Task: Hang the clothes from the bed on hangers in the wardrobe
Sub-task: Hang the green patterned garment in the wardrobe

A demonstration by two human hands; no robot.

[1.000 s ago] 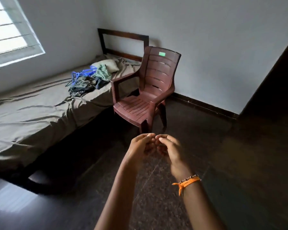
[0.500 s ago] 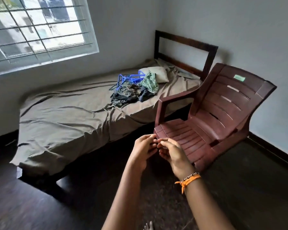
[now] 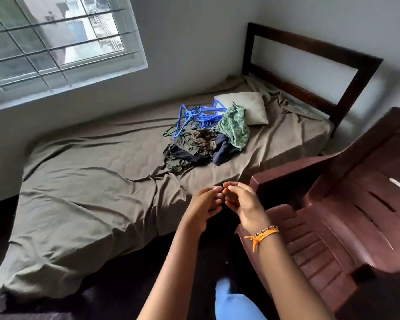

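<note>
closer now than half a second ago, the bed (image 3: 83,195) fills most of my view and the chair (image 3: 346,227) has slid off toward the right edge, while my hands sit together in front of me much as they did. one heap of clothes (image 3: 201,146) lies on the bed near the head end; how many pieces are in it i cannot count, though a green patterned piece (image 3: 234,127) lies on top at the right. one tangle of blue hangers (image 3: 198,116) lies just behind the heap, touching it, too knotted to count. one pillow (image 3: 247,106) lies beside them under the dark headboard (image 3: 310,45). my left hand (image 3: 202,207) and right hand (image 3: 243,204) are raised side by side, fingers loosely curled, fingertips meeting, holding nothing that i can make out. an orange band (image 3: 262,235) circles my right wrist. both hands are well short of the clothes, with bare sheet between. one barred window (image 3: 56,40) stands in the wall behind the bed, and the chair's arm stands just right of my right hand.
</note>
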